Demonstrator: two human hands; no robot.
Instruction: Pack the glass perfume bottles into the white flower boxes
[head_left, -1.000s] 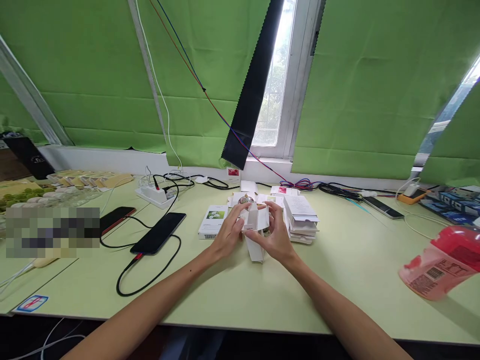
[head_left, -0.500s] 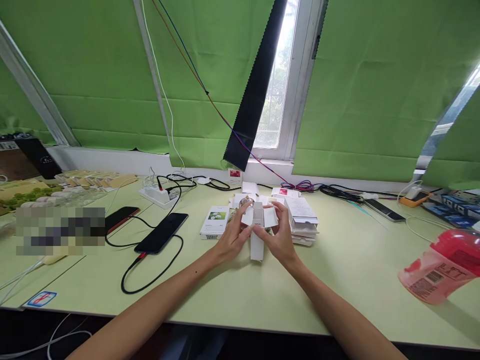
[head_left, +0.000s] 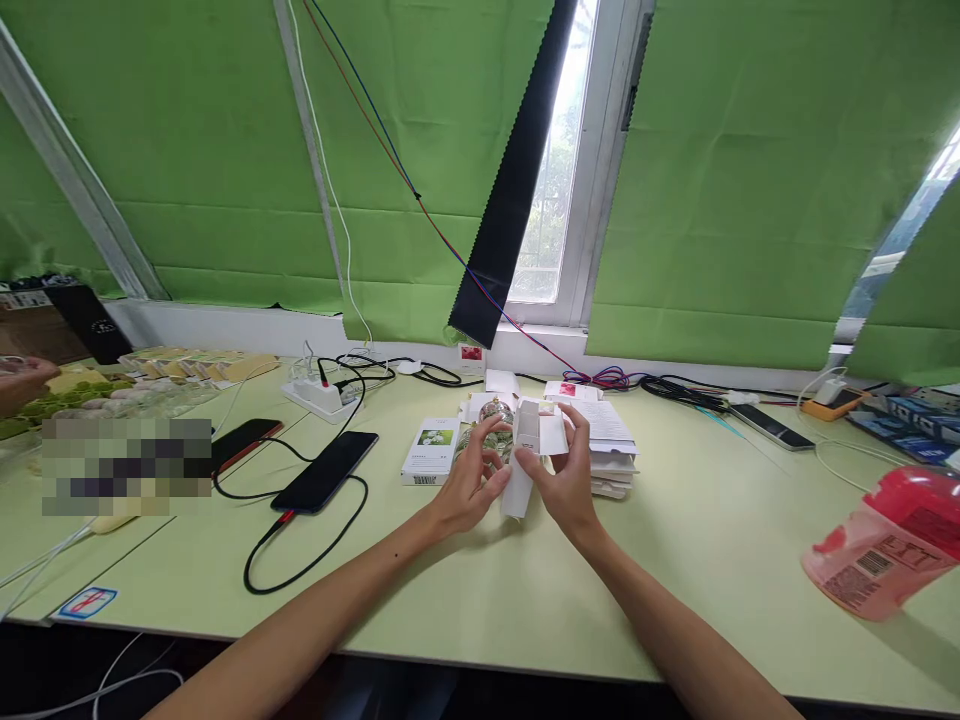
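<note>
A small white cardboard carton (head_left: 519, 490) with unfolded flaps is tilted in front of me over the table. My right hand (head_left: 564, 478) grips it, thumb on the near side and fingers behind a flap. Just left of the carton is my left hand (head_left: 471, 488), its fingers curved and apart, the thumb close to the carton's edge; whether it touches cannot be made out. Beyond the left fingers stand clear, shiny round objects (head_left: 495, 408), partly hidden. A flat white box with a plant picture (head_left: 430, 450) lies left of that hand. Stacked white cartons (head_left: 611, 440) sit to the right.
A black phone (head_left: 325, 472) on a cable and a second phone (head_left: 247, 440) lie left, near a white power strip (head_left: 315, 395). Far right stands a red-lidded pink tub (head_left: 881, 545). Cables (head_left: 675, 385) run along the wall. Another person's hand (head_left: 26, 380) shows at far left.
My left fingers have come off the carton's left flap and spread. The carton has tilted in my right hand. Another person's hand has entered at the far left.
</note>
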